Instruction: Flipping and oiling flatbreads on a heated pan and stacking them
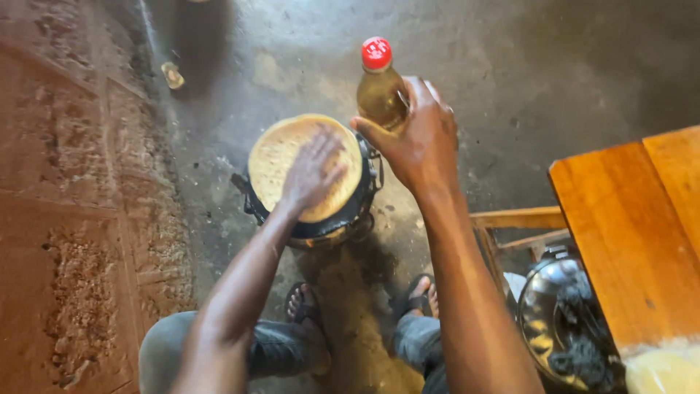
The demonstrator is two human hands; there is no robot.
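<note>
Left hand (313, 171) lies flat, fingers spread, on the flatbread (281, 157) in the pan (350, 215) on the floor. Right hand (419, 138) has its grip clamped on the oil bottle (379, 91), cap on. Risks: burnt palm from pan heat; bottle slipping, spilling near the stove.

1 round pale flatbread (292, 157), 1 black iron pan (343, 219), 1 red-capped bottle of amber oil (379, 91), 1 orange wooden table (627, 233), 2 hands: left (313, 171), right (419, 138).

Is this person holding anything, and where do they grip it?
The right hand grips a bottle of yellowish liquid around its body, below the red cap. The left hand holds nothing; it lies flat on the flatbread.
</note>
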